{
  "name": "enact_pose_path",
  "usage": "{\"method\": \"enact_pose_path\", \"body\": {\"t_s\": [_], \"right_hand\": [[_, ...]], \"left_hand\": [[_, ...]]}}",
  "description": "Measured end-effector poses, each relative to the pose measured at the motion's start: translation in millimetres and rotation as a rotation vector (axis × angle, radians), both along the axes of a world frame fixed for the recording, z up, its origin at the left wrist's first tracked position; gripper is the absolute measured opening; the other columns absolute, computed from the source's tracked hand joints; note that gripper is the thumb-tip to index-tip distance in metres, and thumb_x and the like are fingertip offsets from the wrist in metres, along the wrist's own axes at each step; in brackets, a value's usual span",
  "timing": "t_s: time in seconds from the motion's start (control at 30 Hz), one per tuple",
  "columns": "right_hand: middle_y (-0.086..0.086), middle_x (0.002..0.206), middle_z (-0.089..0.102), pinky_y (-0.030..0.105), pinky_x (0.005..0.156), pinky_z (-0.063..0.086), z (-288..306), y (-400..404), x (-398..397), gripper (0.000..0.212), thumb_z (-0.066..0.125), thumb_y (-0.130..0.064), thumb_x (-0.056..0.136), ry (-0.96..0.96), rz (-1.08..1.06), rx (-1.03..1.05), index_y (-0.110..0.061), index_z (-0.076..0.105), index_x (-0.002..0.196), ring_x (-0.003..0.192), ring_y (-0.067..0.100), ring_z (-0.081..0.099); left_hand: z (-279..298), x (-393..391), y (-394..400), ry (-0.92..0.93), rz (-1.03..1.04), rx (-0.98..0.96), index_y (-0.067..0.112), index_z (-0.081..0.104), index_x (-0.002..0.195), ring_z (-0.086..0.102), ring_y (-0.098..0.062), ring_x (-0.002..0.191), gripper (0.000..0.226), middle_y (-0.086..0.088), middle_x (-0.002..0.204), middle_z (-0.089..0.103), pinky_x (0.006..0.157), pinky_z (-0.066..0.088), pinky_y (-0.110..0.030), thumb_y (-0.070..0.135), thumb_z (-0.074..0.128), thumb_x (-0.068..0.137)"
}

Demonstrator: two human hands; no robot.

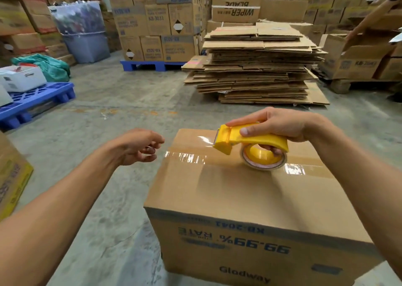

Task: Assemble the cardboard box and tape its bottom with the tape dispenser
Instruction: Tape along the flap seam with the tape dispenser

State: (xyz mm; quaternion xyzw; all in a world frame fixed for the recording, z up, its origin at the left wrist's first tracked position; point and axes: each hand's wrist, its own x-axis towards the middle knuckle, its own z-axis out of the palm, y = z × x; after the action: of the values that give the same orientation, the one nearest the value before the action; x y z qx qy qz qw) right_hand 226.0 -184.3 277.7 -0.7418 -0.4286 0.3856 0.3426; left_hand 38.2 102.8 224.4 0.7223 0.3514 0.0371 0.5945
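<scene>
Now your right hand grips the yellow tape dispenser on top of the cardboard box.

Your fingers curl round the dispenser's handle and through the roll, thumb on its side, and the roll rests on the strip of clear tape that runs across the box's upturned face along the flap seam. Your left hand hovers just beside the box's left edge, holding nothing, its fingers loosely curled. The box stands upside down on the concrete floor, with a stack of flattened cartons well beyond it.
</scene>
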Motion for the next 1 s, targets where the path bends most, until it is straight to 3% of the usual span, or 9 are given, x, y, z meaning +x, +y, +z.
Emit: {"method": "enact_pose_path", "body": {"t_s": [0.07, 0.13, 0.27, 0.4, 0.6, 0.8, 1.0], "right_hand": [[-0.002, 0.116, 0.068, 0.031, 0.072, 0.059, -0.5, 21.5, -3.8, 0.051, 0.067, -0.048, 0.076, -0.144, 0.01, 0.002, -0.047, 0.063, 0.126, 0.094, 0.021, 0.068], [-0.007, 0.121, 0.064, 0.03, 0.079, 0.057, -6.3, 37.9, -6.7, 0.052, 0.067, -0.055, 0.071, -0.216, 0.028, -0.023, -0.051, 0.064, 0.123, 0.105, 0.019, 0.063], [-0.01, 0.126, 0.061, 0.028, 0.079, 0.055, -22.0, 51.8, -7.2, 0.053, 0.068, -0.059, 0.066, -0.253, 0.025, -0.09, -0.053, 0.066, 0.119, 0.105, 0.016, 0.061], [-0.013, 0.124, 0.061, 0.033, 0.086, 0.056, -23.6, 52.3, -4.7, 0.055, 0.068, -0.059, 0.065, -0.284, 0.021, -0.096, -0.051, 0.066, 0.12, 0.106, 0.016, 0.061], [-0.017, 0.119, 0.059, 0.032, 0.083, 0.056, -25.8, 55.2, -4.8, 0.053, 0.067, -0.06, 0.065, -0.288, 0.033, -0.125, -0.055, 0.065, 0.118, 0.105, 0.017, 0.06], [-0.014, 0.12, 0.062, 0.035, 0.084, 0.057, -25.7, 57.6, -4.9, 0.051, 0.069, -0.059, 0.066, -0.299, 0.044, -0.12, -0.054, 0.067, 0.116, 0.104, 0.018, 0.062], [-0.015, 0.12, 0.061, 0.035, 0.085, 0.057, -26.0, 56.0, -6.6, 0.051, 0.069, -0.058, 0.066, -0.288, 0.043, -0.128, -0.054, 0.066, 0.116, 0.104, 0.018, 0.062]], "left_hand": [[-5.4, -4.8, 11.0, -0.006, 0.054, 0.065, 0.011, 0.059, 0.092, 0.04, -0.014, 0.061, 0.002, -0.003, 0.073, 0.049, 0.062, 0.05, -0.029, 0.009, 0.059, 0.093], [-15.3, -6.4, 14.1, -0.011, 0.083, 0.129, 0.011, 0.057, 0.088, 0.041, -0.015, 0.064, 0.006, -0.005, 0.076, 0.049, 0.063, 0.05, -0.029, 0.008, 0.057, 0.094], [-34.5, -2.3, 14.9, 0.007, 0.075, 0.167, 0.012, 0.057, 0.085, 0.041, -0.016, 0.068, 0.012, -0.005, 0.079, 0.048, 0.067, 0.047, -0.031, 0.008, 0.053, 0.095], [-42.6, 4.5, 20.3, -0.006, 0.106, 0.058, 0.012, 0.059, 0.088, 0.038, -0.014, 0.061, 0.009, -0.003, 0.075, 0.048, 0.069, 0.048, -0.032, 0.009, 0.052, 0.093], [-49.5, -0.7, 25.3, -0.038, 0.124, -0.062, 0.01, 0.061, 0.087, 0.038, -0.014, 0.055, 0.007, -0.001, 0.067, 0.049, 0.067, 0.049, -0.032, 0.014, 0.058, 0.091], [-71.1, 1.5, 21.6, -0.071, 0.087, 0.094, 0.015, 0.054, 0.086, 0.041, -0.013, 0.062, 0.016, -0.001, 0.074, 0.049, 0.064, 0.043, -0.028, 0.022, 0.053, 0.1], [-87.0, 5.7, 18.7, -0.062, 0.08, 0.044, 0.015, 0.052, 0.088, 0.038, -0.013, 0.059, 0.014, -0.001, 0.074, 0.046, 0.058, 0.038, -0.026, 0.022, 0.052, 0.1]]}}
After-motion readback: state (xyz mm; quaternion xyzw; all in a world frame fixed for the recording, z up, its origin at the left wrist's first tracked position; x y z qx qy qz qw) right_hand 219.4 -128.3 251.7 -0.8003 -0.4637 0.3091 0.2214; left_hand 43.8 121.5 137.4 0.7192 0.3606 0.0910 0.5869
